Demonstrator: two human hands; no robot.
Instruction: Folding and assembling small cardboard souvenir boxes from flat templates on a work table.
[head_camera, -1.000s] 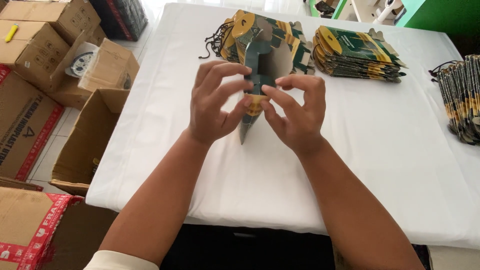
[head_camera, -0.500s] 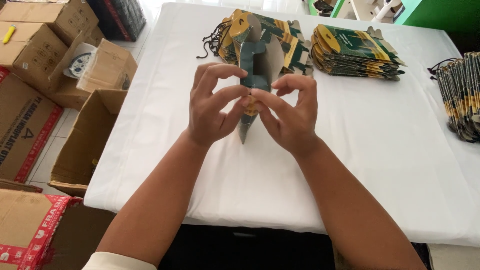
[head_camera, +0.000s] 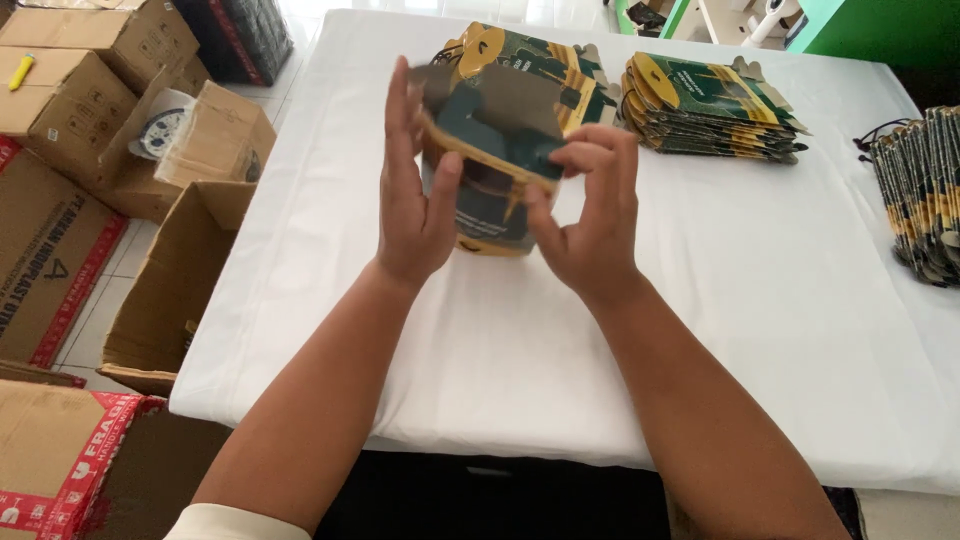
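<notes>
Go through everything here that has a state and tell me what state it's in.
Green-and-gold carton: opened up, held between both hands above the table.
Left hand: flat against carton's side.
Right hand: pinching a flap.
Flat carton stacks: folded, piled.
Brown cardboard box: open, on floor.

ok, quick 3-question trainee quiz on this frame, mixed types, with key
1. True or false: the green and yellow carton lies flat on the white table.
2. Which hand pinches a flap at the carton's upper edge? A) left hand B) right hand C) neither
3. Fill in: the open cardboard box on the floor is to the person's ____.

Key:
1. False; both hands hold it opened up above the cloth.
2. B; the left hand lies flat against the carton's side, fingers straight.
3. Left, beside the table edge.
</notes>
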